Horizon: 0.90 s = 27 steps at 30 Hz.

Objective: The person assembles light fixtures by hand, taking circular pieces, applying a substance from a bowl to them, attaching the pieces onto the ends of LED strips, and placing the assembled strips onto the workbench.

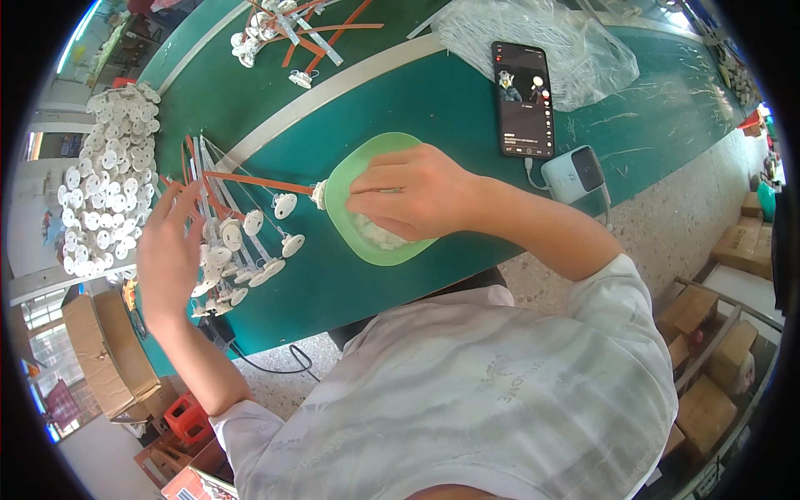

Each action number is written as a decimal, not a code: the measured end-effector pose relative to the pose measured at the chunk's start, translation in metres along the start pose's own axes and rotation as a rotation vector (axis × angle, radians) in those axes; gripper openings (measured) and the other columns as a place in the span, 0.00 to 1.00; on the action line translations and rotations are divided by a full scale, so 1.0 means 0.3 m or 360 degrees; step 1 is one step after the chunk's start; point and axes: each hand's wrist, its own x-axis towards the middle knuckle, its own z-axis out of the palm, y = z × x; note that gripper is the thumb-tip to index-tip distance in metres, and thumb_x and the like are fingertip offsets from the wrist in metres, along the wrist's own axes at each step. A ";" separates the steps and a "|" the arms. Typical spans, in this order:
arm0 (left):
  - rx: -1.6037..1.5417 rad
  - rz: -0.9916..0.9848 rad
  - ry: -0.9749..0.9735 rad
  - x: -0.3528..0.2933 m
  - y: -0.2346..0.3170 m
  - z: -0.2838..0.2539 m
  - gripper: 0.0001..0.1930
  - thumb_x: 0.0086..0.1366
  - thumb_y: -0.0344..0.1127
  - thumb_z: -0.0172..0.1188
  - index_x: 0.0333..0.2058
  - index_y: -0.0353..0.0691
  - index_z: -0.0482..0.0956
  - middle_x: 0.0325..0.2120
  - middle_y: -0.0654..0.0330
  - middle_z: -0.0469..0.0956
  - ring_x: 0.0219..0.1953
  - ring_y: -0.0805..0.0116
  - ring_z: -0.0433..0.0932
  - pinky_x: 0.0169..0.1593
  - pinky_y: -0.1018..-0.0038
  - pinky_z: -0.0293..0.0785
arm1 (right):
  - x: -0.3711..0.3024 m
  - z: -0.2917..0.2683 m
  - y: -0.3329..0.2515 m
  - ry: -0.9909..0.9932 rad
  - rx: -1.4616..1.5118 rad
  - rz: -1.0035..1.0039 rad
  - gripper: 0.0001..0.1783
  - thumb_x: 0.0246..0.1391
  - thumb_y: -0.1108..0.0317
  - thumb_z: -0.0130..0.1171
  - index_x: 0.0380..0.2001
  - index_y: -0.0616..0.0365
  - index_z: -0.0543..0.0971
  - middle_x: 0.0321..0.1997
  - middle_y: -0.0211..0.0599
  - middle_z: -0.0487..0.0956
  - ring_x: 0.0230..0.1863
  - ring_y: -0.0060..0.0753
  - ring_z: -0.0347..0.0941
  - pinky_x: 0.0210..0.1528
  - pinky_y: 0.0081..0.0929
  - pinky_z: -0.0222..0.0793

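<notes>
My right hand (421,192) reaches over a light green bowl (337,212), its fingers bent together and dipping inside. Small whitish pieces (379,233) lie in the bowl; what the fingertips pinch is hidden. At the left, my left hand (171,250) has its fingers stretched out beside a bunch of white round parts (232,235) on brown and pale strips. One brown strip (258,182) runs from near that hand to the bowl's left side, where a white round part (318,195) at its end sits against the rim.
A big heap of white discs (108,183) lies at the table's left end. More strips with round parts (304,37) are beyond a pale divider. A phone (525,100), a light blue power bank (573,173) and a clear bag of thin strands (492,29) lie to the right.
</notes>
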 end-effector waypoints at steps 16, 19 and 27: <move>0.0374 0.0452 -0.0019 0.561 0.175 0.341 0.26 0.59 0.24 0.59 0.55 0.59 0.76 0.47 0.52 0.81 0.48 0.50 0.81 0.48 0.55 0.79 | 0.005 0.009 0.031 0.0092 0.0048 0.0019 0.10 0.45 0.73 0.67 0.34 0.53 0.82 0.34 0.28 0.80 0.32 0.35 0.79 0.27 0.31 0.74; 0.0126 0.0507 0.0090 0.473 0.172 0.269 0.19 0.60 0.25 0.61 0.49 0.53 0.75 0.41 0.52 0.82 0.40 0.48 0.83 0.41 0.56 0.78 | 0.009 0.014 0.025 0.0089 0.0073 -0.0022 0.09 0.46 0.74 0.67 0.33 0.53 0.81 0.34 0.28 0.80 0.31 0.34 0.78 0.25 0.30 0.74; -0.1128 0.0685 0.0199 0.107 0.156 0.047 0.15 0.62 0.26 0.64 0.46 0.37 0.71 0.29 0.56 0.79 0.26 0.64 0.77 0.38 0.69 0.72 | 0.017 -0.008 0.027 0.0214 0.0070 -0.0080 0.10 0.45 0.75 0.67 0.35 0.55 0.83 0.33 0.29 0.79 0.26 0.32 0.75 0.21 0.29 0.70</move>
